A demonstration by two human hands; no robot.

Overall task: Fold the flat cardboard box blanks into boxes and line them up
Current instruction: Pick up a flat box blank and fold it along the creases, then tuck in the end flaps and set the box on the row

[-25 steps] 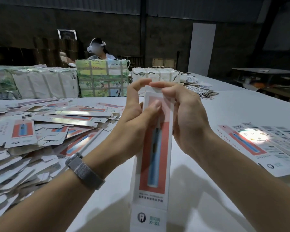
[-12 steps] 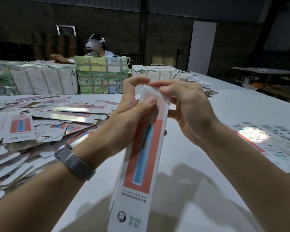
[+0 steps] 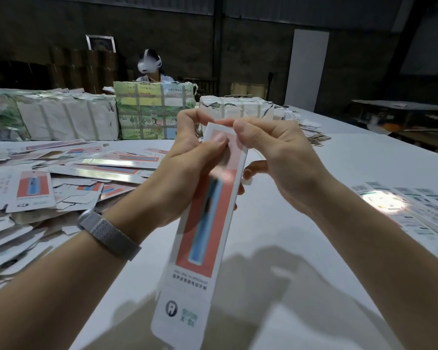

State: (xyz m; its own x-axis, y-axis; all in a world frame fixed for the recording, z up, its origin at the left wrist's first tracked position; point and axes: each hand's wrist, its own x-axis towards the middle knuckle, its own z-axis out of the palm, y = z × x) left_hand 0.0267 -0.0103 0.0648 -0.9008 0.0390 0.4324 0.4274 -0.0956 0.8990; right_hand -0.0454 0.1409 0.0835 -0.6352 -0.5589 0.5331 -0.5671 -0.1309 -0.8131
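A long narrow white box with a red panel and a blue toothbrush picture is held upright above the white table, its lower end tilted towards me. My left hand grips its upper part from the left, thumb across the front. My right hand pinches the top end from the right, fingers curled over the top flap. A heap of flat blanks of the same print lies on the left. More printed pieces lie in a row at the right edge.
Strapped paper bundles stand along the far side of the table. Behind them sits a person wearing a headset. Another loose stack lies at the back right. A dark second table stands further right.
The box's lower end has swung left and then back a little towards the middle. Both hands stay at its top end, fingers working closer over the flap.
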